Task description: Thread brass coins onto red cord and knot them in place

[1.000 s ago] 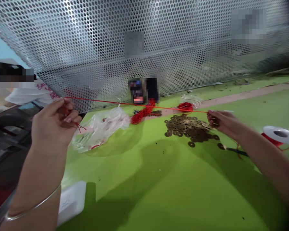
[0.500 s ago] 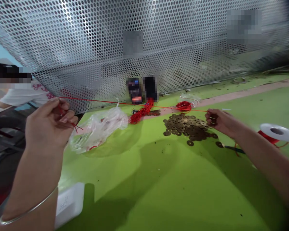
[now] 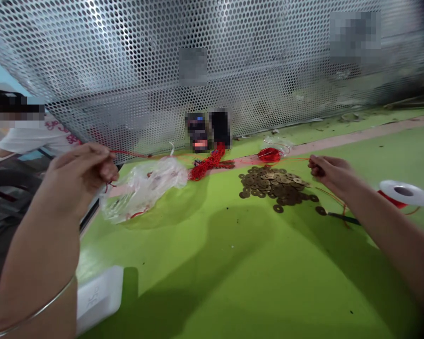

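Note:
A thin red cord point(image 3: 129, 153) runs between my two hands, its middle stretch blurred. My left hand point(image 3: 81, 172) is closed on one part of it, with short cord ends hanging below the fingers. On the other side, my right hand point(image 3: 328, 172) pinches the cord between thumb and fingers, just right of a pile of brass-coloured coins with holes point(image 3: 272, 183). Close to my right forearm lie a white spool of red cord point(image 3: 404, 192) and a dark slim tool point(image 3: 344, 218), partly covered by the arm.
A clear plastic bag point(image 3: 144, 188) lies near my left hand. Bundled red cords point(image 3: 208, 165) and a red coil point(image 3: 269, 154) sit behind. Two phones lean on the perforated metal screen point(image 3: 137, 94). A white box point(image 3: 101, 296) stands at front left. A person sits far left.
My left hand has turned and its fingers have closed further over the cord. The cord looked taut and straight before; now its middle is blurred. My right hand has shifted slightly right.

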The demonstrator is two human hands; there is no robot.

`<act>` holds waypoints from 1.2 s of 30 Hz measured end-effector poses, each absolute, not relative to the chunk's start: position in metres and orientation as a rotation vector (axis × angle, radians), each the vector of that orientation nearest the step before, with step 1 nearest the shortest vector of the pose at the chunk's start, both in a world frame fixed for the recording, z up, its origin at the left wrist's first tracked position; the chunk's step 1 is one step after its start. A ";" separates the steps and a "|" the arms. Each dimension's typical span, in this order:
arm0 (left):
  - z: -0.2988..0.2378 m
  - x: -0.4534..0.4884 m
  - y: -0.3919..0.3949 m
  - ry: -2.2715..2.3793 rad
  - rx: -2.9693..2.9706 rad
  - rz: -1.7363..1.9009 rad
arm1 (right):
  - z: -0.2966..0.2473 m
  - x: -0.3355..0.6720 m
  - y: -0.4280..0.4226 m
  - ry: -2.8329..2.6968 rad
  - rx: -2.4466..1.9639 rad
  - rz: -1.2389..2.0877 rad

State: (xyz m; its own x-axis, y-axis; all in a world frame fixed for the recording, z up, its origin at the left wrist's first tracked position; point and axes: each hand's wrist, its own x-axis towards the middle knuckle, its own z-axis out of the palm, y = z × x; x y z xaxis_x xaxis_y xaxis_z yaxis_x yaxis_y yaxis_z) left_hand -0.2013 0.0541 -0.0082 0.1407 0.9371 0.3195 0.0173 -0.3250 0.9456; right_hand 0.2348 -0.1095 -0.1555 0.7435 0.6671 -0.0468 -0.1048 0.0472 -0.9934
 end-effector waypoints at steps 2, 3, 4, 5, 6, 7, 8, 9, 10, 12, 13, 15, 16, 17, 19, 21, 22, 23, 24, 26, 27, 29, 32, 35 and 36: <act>-0.011 -0.206 0.055 1.130 1.884 0.996 | -0.151 0.225 -0.110 -0.599 -1.472 0.568; -0.013 -0.205 0.054 1.196 2.048 0.834 | -0.147 0.216 -0.111 -0.681 -1.509 0.551; -0.015 -0.202 0.051 1.226 2.188 0.719 | -0.143 0.204 -0.112 -0.779 -1.544 0.541; -0.018 -0.196 0.047 1.212 2.323 0.708 | -0.139 0.190 -0.114 -0.893 -1.568 0.542; -0.021 -0.188 0.041 1.197 2.429 0.777 | -0.133 0.173 -0.116 -1.005 -1.584 0.559; -0.025 -0.177 0.032 1.217 2.479 0.910 | -0.128 0.156 -0.119 -1.122 -1.554 0.563; -0.029 -0.166 0.022 1.198 2.501 0.954 | -0.123 0.138 -0.122 -1.246 -1.493 0.559; -0.035 -0.153 0.011 1.126 2.497 0.954 | -0.118 0.121 -0.126 -1.370 -1.432 0.542; -0.041 -0.142 -0.001 1.027 2.455 0.879 | -0.113 0.106 -0.129 -1.459 -1.378 0.498; -0.053 -0.121 -0.026 0.793 2.341 0.593 | -0.108 0.083 -0.135 -1.580 -1.302 0.451; -0.060 -0.113 -0.037 0.692 2.263 0.474 | -0.107 0.077 -0.137 -1.619 -1.286 0.436; -0.071 -0.102 -0.052 0.603 2.125 0.347 | -0.108 0.071 -0.141 -1.663 -1.280 0.414; -0.076 -0.099 -0.057 0.592 2.077 0.318 | -0.110 0.070 -0.142 -1.672 -1.287 0.402; -0.079 -0.096 -0.059 0.594 2.044 0.300 | -0.111 0.071 -0.143 -1.676 -1.293 0.391; -0.083 -0.095 -0.059 0.618 2.018 0.304 | -0.113 0.073 -0.144 -1.670 -1.307 0.378; -0.084 -0.096 -0.056 0.644 2.025 0.334 | -0.114 0.075 -0.145 -1.654 -1.317 0.370; -0.083 -0.096 -0.055 0.654 2.032 0.344 | -0.114 0.075 -0.145 -1.649 -1.324 0.369; -0.082 -0.096 -0.055 0.660 2.037 0.349 | -0.114 0.074 -0.145 -1.646 -1.329 0.369; -0.081 -0.097 -0.055 0.659 2.041 0.349 | -0.114 0.074 -0.145 -1.647 -1.334 0.371; -0.078 -0.097 -0.056 0.649 2.045 0.341 | -0.113 0.073 -0.146 -1.650 -1.338 0.382; -0.078 -0.097 -0.057 0.643 2.046 0.344 | -0.113 0.073 -0.146 -1.646 -1.340 0.384; -0.077 -0.097 -0.058 0.644 2.042 0.356 | -0.112 0.075 -0.146 -1.612 -1.354 0.386; -0.078 -0.099 -0.055 0.648 2.020 0.380 | -0.111 0.082 -0.143 -1.515 -1.381 0.399; -0.080 -0.103 -0.049 0.636 1.999 0.423 | -0.111 0.094 -0.138 -1.396 -1.385 0.445; -0.080 -0.104 -0.048 0.637 1.994 0.441 | -0.111 0.099 -0.136 -1.350 -1.386 0.462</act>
